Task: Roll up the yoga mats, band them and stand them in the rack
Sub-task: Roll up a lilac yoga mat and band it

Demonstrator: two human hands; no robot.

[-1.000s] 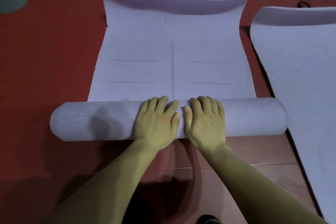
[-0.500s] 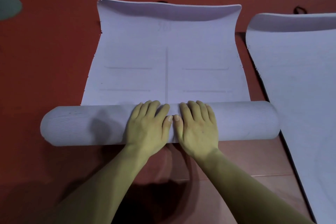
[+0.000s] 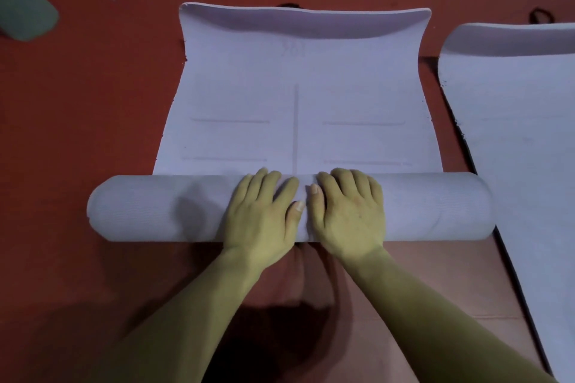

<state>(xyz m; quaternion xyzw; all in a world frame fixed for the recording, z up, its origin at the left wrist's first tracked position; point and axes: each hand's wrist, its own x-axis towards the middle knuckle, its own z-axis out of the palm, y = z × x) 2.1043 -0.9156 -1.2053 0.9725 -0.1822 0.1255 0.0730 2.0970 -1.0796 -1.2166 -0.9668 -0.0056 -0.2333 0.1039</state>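
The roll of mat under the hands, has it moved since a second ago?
Yes. The roll has crept forward, away from the person: its gap to the nearer printed line has narrowed.

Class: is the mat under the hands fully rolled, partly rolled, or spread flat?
Partly rolled: the left hand and right hand press its roll, and a flat stretch lies beyond.

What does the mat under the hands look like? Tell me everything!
The mat is pale lilac and looks like soft foam, with faint pressed lines. Its near part is wound into a thick roll lying crosswise on the red floor; the far part lies flat, its far edge curling up. The left hand and right hand press on the roll's middle, side by side.
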